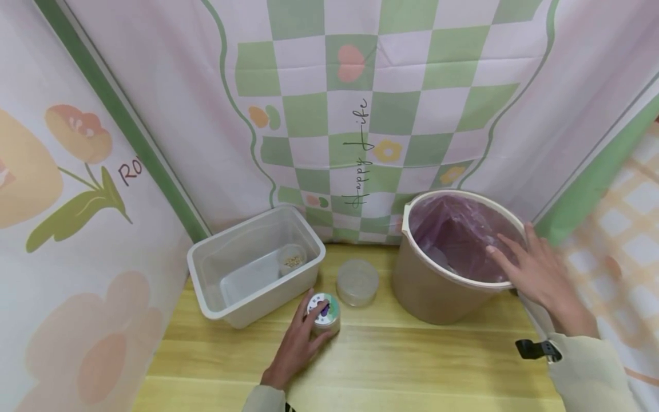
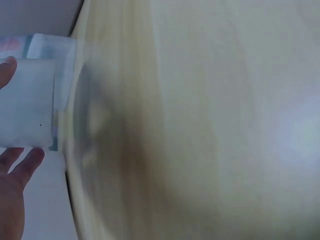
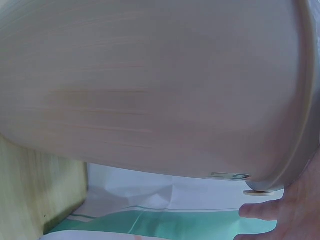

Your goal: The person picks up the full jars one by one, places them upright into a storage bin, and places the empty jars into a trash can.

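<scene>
Table (image 1: 412, 355): pale wood-grain surface, smooth, with a soft sheen. Bin (image 1: 288, 286) at centre left – translucent frosted plastic, semi-gloss; round lid (image 1: 357, 281) beside it of the same clear plastic; bucket (image 1: 427, 297) at centre right – beige matt plastic, lined with a thin, glossy purple film bag (image 1: 453, 234). Backdrop (image 1: 360, 86) across the upper frame: printed cloth, matt, lightly creased.

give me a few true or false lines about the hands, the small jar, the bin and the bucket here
1. The left hand grips a small jar with a patterned lid. True.
2. The right hand rests on the clear bin. False: it rests on the rim of the beige bucket.
3. The bucket holds a purple bag liner. True.
4. The clear bin is empty. False: a small cup sits inside.
5. The loose clear lid lies inside the bucket. False: it lies on the table.
</scene>
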### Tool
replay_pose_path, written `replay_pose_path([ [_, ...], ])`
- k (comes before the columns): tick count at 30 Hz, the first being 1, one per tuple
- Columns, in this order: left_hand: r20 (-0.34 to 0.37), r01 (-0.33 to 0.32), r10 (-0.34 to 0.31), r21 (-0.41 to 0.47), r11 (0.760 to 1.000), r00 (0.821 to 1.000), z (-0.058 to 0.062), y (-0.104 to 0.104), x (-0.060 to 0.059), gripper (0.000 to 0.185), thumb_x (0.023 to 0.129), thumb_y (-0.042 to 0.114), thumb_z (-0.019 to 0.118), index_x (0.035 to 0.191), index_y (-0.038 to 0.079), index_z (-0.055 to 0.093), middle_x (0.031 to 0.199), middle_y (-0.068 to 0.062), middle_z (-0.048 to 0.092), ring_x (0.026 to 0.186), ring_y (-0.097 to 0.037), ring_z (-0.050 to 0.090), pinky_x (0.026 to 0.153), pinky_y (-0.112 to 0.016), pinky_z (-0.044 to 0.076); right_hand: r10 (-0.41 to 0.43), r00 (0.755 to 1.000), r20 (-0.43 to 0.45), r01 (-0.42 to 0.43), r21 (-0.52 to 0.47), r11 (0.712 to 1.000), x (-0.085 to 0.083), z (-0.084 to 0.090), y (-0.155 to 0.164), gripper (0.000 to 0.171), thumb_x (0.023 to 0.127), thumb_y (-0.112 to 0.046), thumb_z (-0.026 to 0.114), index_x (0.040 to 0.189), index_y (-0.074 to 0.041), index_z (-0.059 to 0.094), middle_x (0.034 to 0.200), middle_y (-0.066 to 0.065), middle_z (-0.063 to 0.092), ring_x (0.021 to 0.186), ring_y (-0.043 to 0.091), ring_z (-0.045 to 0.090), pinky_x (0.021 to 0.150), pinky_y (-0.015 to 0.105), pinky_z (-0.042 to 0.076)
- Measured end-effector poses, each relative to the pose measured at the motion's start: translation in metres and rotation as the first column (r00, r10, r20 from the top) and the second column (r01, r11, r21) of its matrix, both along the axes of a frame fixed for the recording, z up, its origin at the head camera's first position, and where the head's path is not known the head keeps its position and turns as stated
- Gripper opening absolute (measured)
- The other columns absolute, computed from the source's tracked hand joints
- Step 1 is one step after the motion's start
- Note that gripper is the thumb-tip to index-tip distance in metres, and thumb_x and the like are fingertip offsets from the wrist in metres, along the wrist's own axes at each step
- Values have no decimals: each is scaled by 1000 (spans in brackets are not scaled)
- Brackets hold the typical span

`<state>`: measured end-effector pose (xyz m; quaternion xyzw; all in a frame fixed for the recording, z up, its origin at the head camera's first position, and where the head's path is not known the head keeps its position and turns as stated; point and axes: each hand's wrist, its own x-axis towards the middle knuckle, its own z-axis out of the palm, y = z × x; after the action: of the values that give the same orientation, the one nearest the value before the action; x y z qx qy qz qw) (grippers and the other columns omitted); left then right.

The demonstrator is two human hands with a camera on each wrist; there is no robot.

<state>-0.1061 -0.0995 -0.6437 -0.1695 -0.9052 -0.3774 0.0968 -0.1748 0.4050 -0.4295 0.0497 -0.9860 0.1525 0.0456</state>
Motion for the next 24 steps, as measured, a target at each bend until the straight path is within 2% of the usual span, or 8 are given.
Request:
replay_pose_path([
  [9,-95,25,-25,-3,1000,995,15,9,-3,84,92,32,89,165,29,48,180,-17,26,152,-44,50,114,-57,54,-3,1000,9,3,-9,1000,0,-1,1,72,116,-51,39,164,3,39,177,32,-18,143,84,12,112,95,5],
  [17,-150,42,-42,-6,999,988,26,17,-7,89,89,30,92,166,30,46,182,-11,22,152,-44,50,112,-55,55,-3,1000,22,3,-3,1000,2,1,1,73,116,-51,38,165,3,38,176,33,-19,144,84,11,112,95,5],
  [24,-213,77,-75,-2,997,974,38,25,-14,90,86,28,94,164,27,48,181,-14,24,152,-44,50,115,-54,53,-4,1000,24,4,-11,1000,2,1,0,73,116,-51,39,165,3,38,176,34,-19,144,84,11,113,95,3],
])
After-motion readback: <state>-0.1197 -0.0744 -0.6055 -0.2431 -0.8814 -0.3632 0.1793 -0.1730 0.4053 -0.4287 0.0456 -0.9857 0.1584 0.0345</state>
